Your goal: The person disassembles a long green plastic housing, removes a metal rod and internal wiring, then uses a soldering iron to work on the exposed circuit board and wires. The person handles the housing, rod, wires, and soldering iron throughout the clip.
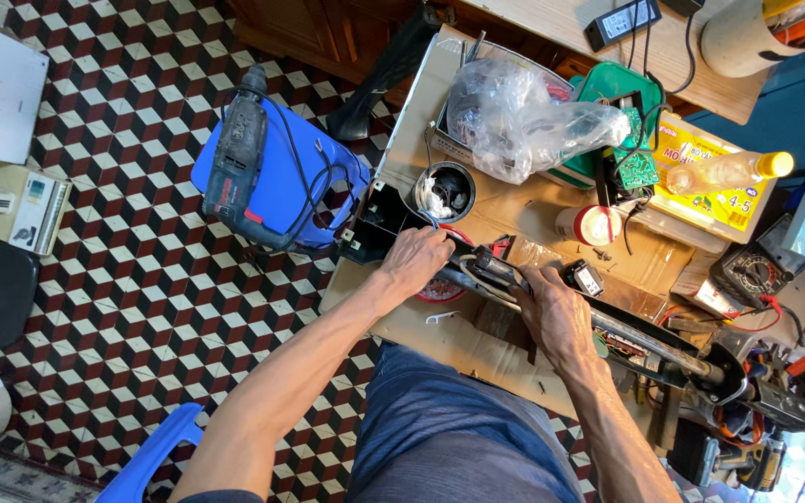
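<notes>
A long black metal machine part [654,343] with a grey tube lies across a sheet of cardboard [449,346] on the floor in front of me. My left hand [415,260] grips its near-left end, next to a black bracket [376,226]. My right hand [552,312] presses down on the middle of the part, fingers curled over the tube and a black block on it. A red round lid [440,290] sits partly under the part between my hands. My blue-trousered knees [440,419] are below.
A power drill [238,154] rests on a blue plastic stool [277,177] at left. Behind the hands stand a round tin [446,191], a clear plastic bag [514,116], a green circuit board [635,168], a tape roll [589,224], a yellow-capped bottle [729,172] and a multimeter [752,272]. Tools lie at right.
</notes>
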